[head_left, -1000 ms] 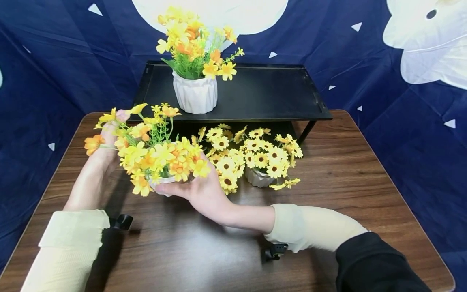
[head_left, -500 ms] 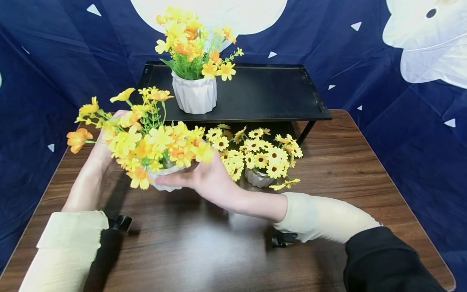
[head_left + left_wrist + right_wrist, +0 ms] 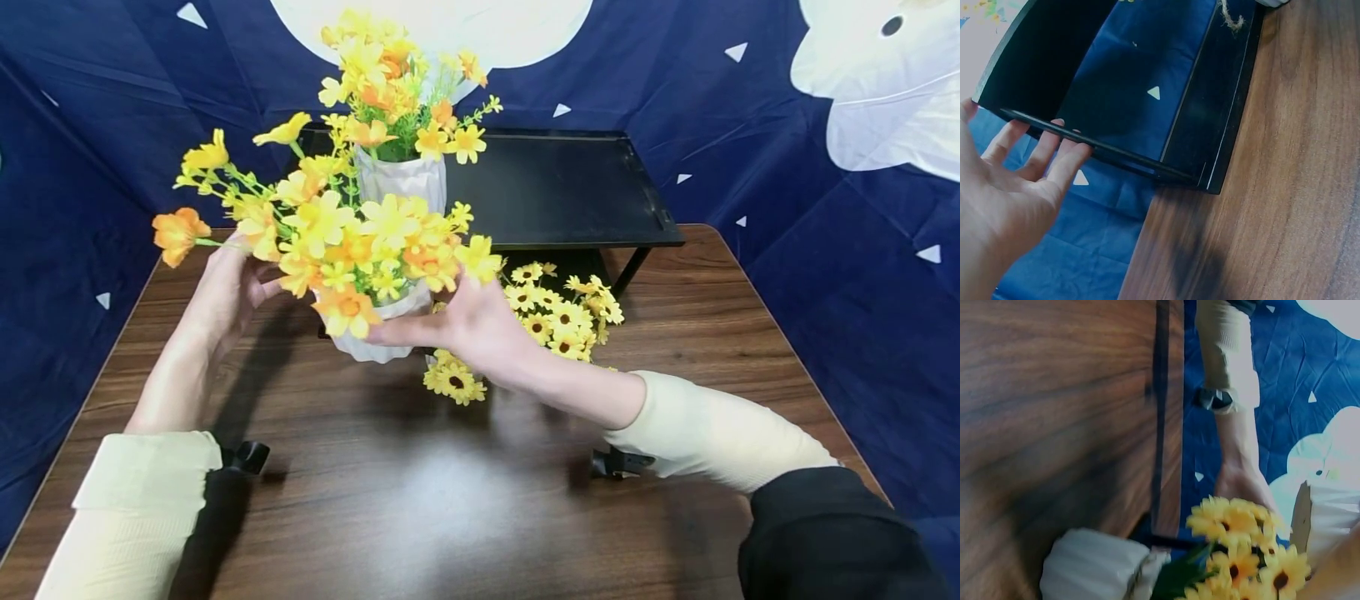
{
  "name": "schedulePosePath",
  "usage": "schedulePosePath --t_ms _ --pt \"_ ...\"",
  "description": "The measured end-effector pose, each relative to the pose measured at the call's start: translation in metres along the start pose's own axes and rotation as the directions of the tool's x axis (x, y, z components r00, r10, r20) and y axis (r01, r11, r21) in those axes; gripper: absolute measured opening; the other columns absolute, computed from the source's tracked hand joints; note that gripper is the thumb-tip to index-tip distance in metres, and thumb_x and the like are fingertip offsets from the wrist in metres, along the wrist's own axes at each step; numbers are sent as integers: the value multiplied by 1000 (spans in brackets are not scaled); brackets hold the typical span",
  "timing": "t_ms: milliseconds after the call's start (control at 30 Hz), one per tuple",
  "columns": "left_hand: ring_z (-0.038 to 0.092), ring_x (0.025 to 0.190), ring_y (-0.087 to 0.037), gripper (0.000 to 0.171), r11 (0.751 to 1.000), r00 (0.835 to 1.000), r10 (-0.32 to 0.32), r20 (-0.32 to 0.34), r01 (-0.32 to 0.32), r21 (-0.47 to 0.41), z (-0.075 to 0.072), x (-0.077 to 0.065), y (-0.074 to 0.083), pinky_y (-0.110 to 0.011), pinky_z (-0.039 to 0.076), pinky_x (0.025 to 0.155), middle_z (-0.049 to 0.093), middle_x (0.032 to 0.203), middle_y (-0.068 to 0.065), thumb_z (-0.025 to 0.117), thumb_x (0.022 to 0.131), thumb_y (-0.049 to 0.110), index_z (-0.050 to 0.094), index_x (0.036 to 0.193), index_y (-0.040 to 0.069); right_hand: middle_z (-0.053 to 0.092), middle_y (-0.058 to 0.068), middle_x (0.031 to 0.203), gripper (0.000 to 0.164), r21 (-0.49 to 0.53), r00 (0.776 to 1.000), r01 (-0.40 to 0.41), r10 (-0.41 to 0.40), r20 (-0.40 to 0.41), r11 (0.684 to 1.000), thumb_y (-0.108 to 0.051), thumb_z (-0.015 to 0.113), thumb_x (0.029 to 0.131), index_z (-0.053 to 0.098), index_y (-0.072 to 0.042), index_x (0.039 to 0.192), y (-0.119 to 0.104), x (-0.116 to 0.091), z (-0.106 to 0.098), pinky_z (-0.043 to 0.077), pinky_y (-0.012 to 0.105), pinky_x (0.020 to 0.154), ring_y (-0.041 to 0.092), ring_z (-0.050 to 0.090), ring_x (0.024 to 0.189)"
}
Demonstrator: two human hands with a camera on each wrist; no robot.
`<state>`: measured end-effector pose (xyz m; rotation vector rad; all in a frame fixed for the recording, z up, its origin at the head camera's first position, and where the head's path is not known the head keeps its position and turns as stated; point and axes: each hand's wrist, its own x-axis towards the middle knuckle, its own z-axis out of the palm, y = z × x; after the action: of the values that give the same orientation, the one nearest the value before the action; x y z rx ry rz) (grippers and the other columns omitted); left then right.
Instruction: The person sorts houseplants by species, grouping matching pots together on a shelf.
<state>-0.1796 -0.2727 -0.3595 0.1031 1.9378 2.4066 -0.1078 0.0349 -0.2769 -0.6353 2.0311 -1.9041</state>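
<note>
Right hand: grasping white flowerpot, raised above tabletop | left hand: unclenched, fingers at end rail of black shelf | second flowerpot on shelf

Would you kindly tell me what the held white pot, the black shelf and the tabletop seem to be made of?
Held white pot: probably ceramic, perhaps plastic; its pale, ridged wall looks smooth.
Black shelf: painted metal or wood, hard to tell; the dark surface is even, with a soft sheen.
Tabletop: wood or wood-look laminate; streaked brown grain and a glossy highlight.
</note>
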Motion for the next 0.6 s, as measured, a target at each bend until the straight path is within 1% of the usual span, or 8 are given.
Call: schedulePosePath --t_ms 133,167,233,333,400,467,533,600 --pt "68 105 -7 31 999 1000 8 14 -8 -45 0 0 0 -23 62 82 64 125 4 53 107 28 58 136 17 72 -1 127 68 -41 1000 -24 23 -18 999 -7 89 77 54 -21 135 -1 -3 -10 56 33 100 14 74 107" --pt "69 104 -8 28 998 1000 8 17 -7 -56 0 1 0 -24 62 83 65 123 4 53 107 27 60 132 16 70 0 129 70 -26 1000 -5 5 -10 1000 -5 88 77 53 -19 136 -1 -3 -12 56 34 101 14 72 111" --pt "70 102 -10 22 996 1000 9 28 -7 -86 0 1 0 -25 62 83 68 119 3 53 107 25 62 124 15 67 3 133 71 10 998 62 -62 4 998 -1 86 77 51 -15 138 -2 -2 -17 56 38 102 16 69 116" --pt "72 102 -11 17 995 999 14 35 -10 -103 -1 2 0 -27 62 84 71 115 3 52 107 23 61 118 13 63 9 135 73 86 988 156 -157 5 984 8 83 75 49 -9 138 -3 -2 -25 58 43 101 21 66 118" --pt "73 102 -12 20 991 999 6 36 -1 -134 -2 2 0 -28 63 85 73 115 2 54 106 23 61 122 14 61 11 134 74 93 980 200 -201 -6 975 11 82 74 49 -7 138 -4 -1 -31 58 43 102 22 64 119" --pt "73 102 -11 27 989 999 -5 37 10 -147 -2 1 1 -28 63 85 73 116 4 56 106 26 58 130 15 62 10 134 76 73 979 205 -203 -29 976 11 83 72 49 -8 137 -7 -3 -38 57 42 103 21 63 120" --pt "72 102 -10 33 990 999 -17 31 21 -136 -2 0 2 -27 63 84 74 115 6 57 105 28 56 137 18 63 10 134 76 29 977 209 -208 -45 977 10 85 71 51 -7 137 -9 -5 -46 55 42 105 22 63 121" --pt "72 102 -10 34 993 1000 -16 27 19 -114 -1 0 2 -27 62 84 73 116 6 57 105 29 56 138 18 64 9 136 77 -38 980 187 -189 -66 982 8 86 71 53 -9 138 -12 -7 -54 53 41 108 21 62 124"
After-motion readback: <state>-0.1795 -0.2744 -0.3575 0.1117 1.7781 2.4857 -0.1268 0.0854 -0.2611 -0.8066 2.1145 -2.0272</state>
